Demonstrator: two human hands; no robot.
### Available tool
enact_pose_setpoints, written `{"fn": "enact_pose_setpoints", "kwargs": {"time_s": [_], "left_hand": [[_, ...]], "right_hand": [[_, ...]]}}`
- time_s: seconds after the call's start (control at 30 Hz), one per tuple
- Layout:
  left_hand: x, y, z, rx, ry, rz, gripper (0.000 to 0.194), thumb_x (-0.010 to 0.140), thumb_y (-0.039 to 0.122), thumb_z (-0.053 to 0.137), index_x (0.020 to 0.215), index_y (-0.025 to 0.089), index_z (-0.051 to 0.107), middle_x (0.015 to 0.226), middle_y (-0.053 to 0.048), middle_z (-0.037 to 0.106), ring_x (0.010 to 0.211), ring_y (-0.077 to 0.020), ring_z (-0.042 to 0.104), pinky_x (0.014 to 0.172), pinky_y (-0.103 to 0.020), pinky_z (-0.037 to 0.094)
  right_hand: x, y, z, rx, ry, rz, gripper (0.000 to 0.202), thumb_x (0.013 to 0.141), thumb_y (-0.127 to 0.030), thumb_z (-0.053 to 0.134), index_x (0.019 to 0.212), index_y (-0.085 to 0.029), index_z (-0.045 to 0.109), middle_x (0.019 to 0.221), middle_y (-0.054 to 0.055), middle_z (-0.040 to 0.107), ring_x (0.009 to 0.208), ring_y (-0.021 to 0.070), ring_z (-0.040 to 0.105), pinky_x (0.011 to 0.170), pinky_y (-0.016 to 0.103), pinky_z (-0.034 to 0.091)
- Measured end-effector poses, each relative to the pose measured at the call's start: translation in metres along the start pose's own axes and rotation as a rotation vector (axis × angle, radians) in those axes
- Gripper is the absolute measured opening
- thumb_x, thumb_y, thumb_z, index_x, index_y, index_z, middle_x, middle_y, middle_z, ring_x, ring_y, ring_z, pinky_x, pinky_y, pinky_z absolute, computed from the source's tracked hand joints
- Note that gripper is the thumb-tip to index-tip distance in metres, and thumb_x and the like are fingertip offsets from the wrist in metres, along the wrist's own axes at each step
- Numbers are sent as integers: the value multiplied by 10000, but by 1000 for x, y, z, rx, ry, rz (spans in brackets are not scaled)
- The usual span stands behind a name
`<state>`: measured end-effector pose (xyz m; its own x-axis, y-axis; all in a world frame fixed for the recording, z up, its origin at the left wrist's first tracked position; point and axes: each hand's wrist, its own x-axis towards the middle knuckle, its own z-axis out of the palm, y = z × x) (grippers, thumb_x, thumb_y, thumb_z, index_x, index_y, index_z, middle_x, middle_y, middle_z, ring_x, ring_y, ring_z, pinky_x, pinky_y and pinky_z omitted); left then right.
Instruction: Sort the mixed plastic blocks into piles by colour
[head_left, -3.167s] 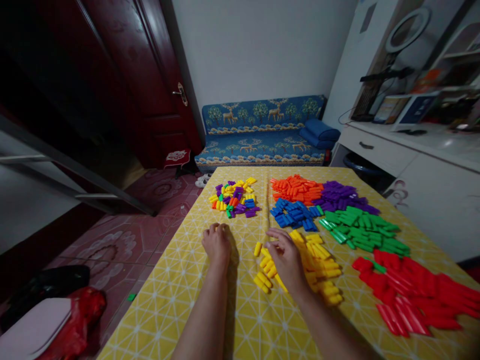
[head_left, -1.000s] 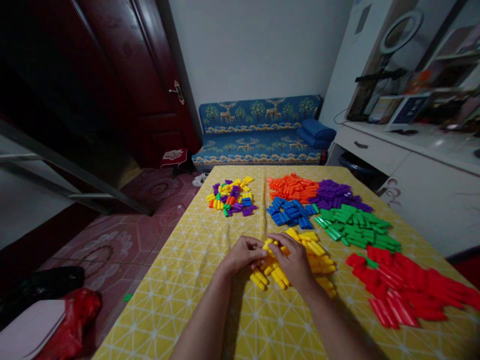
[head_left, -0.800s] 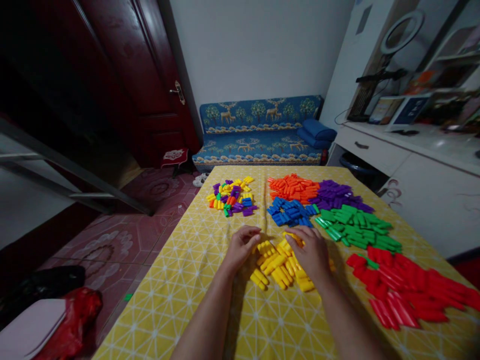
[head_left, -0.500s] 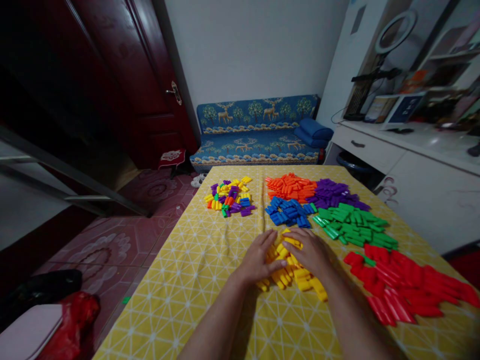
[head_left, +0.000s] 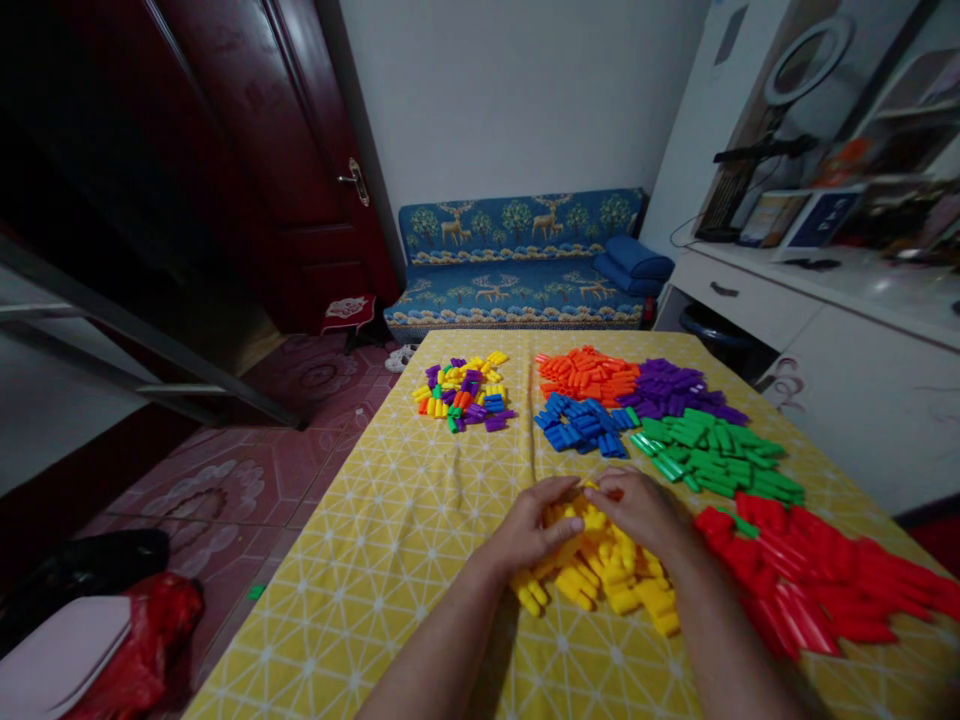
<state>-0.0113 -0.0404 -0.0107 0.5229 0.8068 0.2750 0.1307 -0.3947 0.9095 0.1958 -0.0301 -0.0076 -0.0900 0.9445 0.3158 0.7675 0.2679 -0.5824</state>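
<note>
A loose pile of small yellow plastic building blocks (head_left: 619, 570) lies near me on the table, between my two hands. My left hand (head_left: 536, 520) cups the pile's left side, with thumb and fingers apart and touching the blocks. On the far right side of the pile, my right hand (head_left: 637, 505) curls its fingers down over yellow blocks. The fingertips of both hands come close together at the far edge, and some of the pieces under them are hidden.
Beyond the pile are sorted heaps of blue (head_left: 581, 425), orange (head_left: 589, 373), purple (head_left: 679, 390), green (head_left: 716, 455) and red blocks (head_left: 825, 575). A mixed-colour heap (head_left: 465, 395) sits at the far left. The yellow tablecloth (head_left: 360, 560) covers the table; a green block (head_left: 256, 592) lies on the floor.
My fingers have curled in and drawn closer together at the pile's far side. The yellow blocks have shifted slightly towards me and spread at the near edge. The view has turned slightly.
</note>
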Motion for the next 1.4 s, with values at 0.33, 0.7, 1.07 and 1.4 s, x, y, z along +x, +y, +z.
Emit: {"fn": "enact_pose_setpoints", "kwargs": {"time_s": [0.33,0.7,1.07,1.4], "left_hand": [[32,-35,-56,580,566,-35,331,857,182,532,1174,207,626,1154,-93,652,1100,-224,586,978,-398,471],[97,-71,-89,1065,251,-133,450,815,443,630,1238,289,620,1454,-87,464,1374,-364,324,1149,-592,130],[30,-55,-80,999,301,-132,302,897,290,535,1167,298,669,1420,-61,502,1291,-296,429,1056,-482,350],[-12,-33,-72,949,570,-256,204,830,229,608,987,292,722,1155,-54,669,1097,-275,559,941,-459,385]], "right_hand": [[-1,-63,38,169,69,-147,117,807,-199,591,725,-217,673,974,68,690,945,212,642,868,357,489],[-4,-44,43,232,81,-107,130,851,-226,558,772,-214,660,906,69,700,873,199,653,826,345,519],[-4,-46,40,238,55,-101,135,853,-230,546,802,-215,669,877,58,704,843,193,654,803,319,514],[-5,-43,43,197,25,-108,142,865,-233,543,812,-211,673,871,57,701,831,194,648,796,316,508]]}}
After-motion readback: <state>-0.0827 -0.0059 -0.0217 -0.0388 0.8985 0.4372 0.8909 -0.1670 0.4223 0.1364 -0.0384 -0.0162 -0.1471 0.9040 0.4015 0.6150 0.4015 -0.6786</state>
